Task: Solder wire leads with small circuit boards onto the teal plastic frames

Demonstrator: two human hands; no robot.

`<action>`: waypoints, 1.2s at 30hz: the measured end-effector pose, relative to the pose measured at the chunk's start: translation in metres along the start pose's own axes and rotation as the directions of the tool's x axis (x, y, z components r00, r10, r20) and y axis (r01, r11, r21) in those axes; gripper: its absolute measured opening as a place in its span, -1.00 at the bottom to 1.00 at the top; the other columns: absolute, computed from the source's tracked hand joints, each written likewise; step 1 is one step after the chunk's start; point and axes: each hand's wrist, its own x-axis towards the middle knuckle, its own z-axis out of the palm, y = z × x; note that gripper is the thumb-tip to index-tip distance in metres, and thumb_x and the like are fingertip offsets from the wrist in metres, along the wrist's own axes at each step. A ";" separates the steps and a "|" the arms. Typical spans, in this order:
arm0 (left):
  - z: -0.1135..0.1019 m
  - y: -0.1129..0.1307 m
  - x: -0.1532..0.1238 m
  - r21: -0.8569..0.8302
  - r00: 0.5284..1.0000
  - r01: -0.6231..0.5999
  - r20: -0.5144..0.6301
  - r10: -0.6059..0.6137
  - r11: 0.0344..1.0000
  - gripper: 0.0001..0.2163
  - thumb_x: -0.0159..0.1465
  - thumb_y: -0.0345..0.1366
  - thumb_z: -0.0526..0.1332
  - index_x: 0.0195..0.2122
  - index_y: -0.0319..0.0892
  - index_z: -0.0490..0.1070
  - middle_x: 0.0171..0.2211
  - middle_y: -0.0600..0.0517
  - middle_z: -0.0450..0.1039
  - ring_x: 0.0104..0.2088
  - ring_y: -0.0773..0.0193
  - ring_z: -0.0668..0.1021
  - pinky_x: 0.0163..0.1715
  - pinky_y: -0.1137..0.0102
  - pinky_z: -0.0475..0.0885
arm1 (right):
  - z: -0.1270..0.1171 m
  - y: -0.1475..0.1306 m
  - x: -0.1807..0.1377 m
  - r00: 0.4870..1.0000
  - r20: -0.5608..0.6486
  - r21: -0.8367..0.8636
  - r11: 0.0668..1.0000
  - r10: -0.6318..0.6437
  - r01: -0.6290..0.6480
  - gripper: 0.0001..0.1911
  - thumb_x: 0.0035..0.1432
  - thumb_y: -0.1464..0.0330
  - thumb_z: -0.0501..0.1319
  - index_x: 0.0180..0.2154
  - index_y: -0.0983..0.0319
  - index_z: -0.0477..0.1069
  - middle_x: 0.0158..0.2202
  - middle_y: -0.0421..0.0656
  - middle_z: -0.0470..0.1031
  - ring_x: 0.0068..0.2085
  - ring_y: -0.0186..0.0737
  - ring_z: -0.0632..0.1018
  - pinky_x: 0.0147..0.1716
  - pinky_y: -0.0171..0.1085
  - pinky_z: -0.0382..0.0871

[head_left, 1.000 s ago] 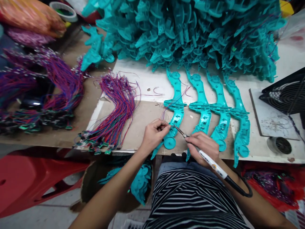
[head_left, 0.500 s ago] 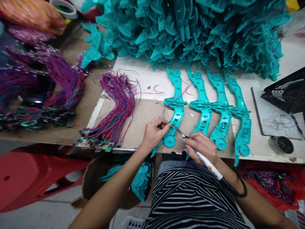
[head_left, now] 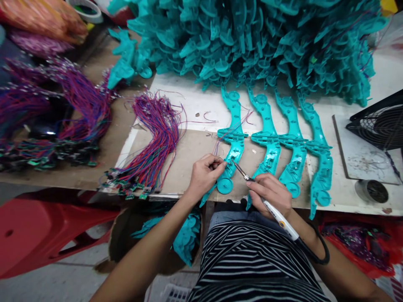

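Note:
My right hand (head_left: 271, 195) grips a white-handled soldering iron (head_left: 280, 218), its metal tip pointing up and left over the leftmost teal plastic part (head_left: 233, 126). At that part's left edge, my left hand (head_left: 208, 172) is closed in a pinch. Thin red and blue wires (head_left: 217, 147) run down to its fingertips, and others cross the part higher up. What exactly the fingertips pinch is too small to make out. Three more curved teal parts, one of them a teal part (head_left: 267, 126) just to the right, lie in a row.
A big heap of teal parts (head_left: 252, 37) fills the back of the table. Left lies a wire bundle (head_left: 155, 142) with small circuit boards, with more wires (head_left: 82, 100) beyond. At right stand a black fan (head_left: 380, 121) and a round tin (head_left: 371, 191). A red stool (head_left: 47, 230) is lower left.
My right hand has drawn slightly right, and the iron's tip has moved away from my left fingertips. My left hand stays in place.

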 end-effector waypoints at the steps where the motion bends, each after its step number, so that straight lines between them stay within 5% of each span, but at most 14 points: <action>1: 0.000 0.000 0.000 -0.004 1.000 0.001 0.000 -0.001 1.000 -0.85 0.11 -0.25 0.26 -0.51 -0.20 0.50 -0.55 0.08 0.36 -0.53 0.37 0.36 -0.51 0.46 0.28 | 0.000 0.000 0.000 1.000 0.003 0.001 1.000 0.003 -0.003 -0.73 0.08 0.61 0.22 -0.15 0.30 0.45 -0.49 -0.13 0.43 -0.35 -0.22 0.48 -0.36 -0.24 0.50; 20: 0.000 -0.001 0.000 0.019 1.000 0.006 0.005 -0.007 1.000 -0.86 0.11 -0.25 0.26 -0.51 -0.19 0.50 -0.55 0.08 0.38 -0.54 0.37 0.35 -0.52 0.46 0.28 | 0.005 0.002 -0.002 0.997 0.074 -0.006 1.000 -0.019 0.020 -0.72 0.14 0.55 0.18 -0.10 0.24 0.47 -0.50 -0.18 0.41 -0.37 -0.25 0.49 -0.40 -0.27 0.47; 36: -0.001 -0.001 0.001 0.034 1.000 0.010 -0.003 -0.010 0.999 -0.86 0.11 -0.24 0.25 -0.51 -0.18 0.49 -0.56 0.08 0.36 -0.55 0.37 0.34 -0.52 0.46 0.29 | -0.009 -0.003 0.000 0.999 0.002 -0.006 0.999 0.048 -0.048 -0.65 0.12 0.54 0.20 -0.04 0.21 0.48 -0.48 -0.17 0.48 -0.37 -0.23 0.54 -0.36 -0.22 0.52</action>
